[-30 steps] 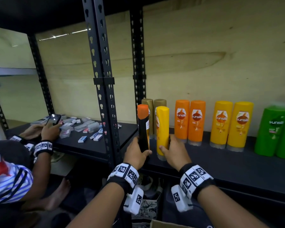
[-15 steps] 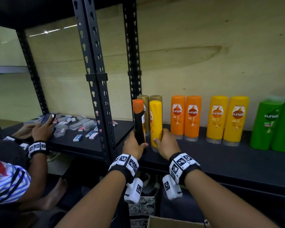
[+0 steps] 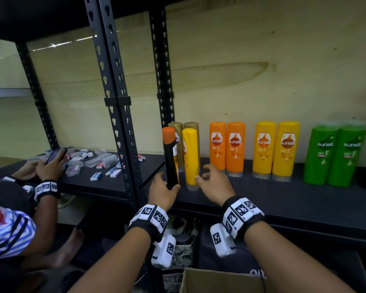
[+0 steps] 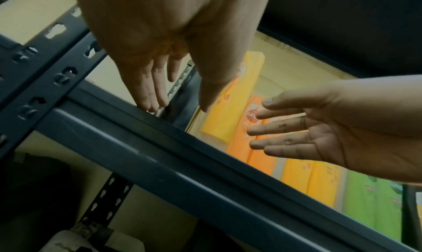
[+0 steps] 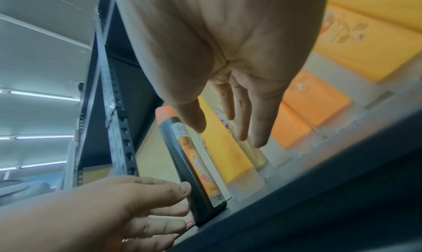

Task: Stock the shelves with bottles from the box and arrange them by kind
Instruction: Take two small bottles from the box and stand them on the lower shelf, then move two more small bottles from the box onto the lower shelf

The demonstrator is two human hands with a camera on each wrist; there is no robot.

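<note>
While much of the black metal shelf [image 3: 262,199] already carries upright plastic bottles in pairs by colour, the stocking looks only partly done. Against the back stand two gold-capped bottles [image 3: 184,132], then two orange Sunsilk bottles [image 3: 227,148], two yellow Sunsilk bottles [image 3: 276,150] and two green Sunsilk bottles [image 3: 334,156], each pair touching side by side. At the front left, a slim black bottle with an orange cap [image 3: 170,159] and a single yellow bottle [image 3: 190,157] stand just in front of the gold pair, so they do not appear to sit with their own kind yet. The brown cardboard box [image 3: 220,280] shows at the bottom edge; its contents are hidden, so how many bottles remain cannot be told.

The left hand [image 3: 162,192] is at the base of the black bottle, thumb resting against its lower side and fingers fairly straight behind it; this reads as a light touch or steadying rather than a firm grasp. The right hand [image 3: 215,183] is released, fingers spread and relaxed, hovering just beside the single yellow bottle and holding nothing
</note>
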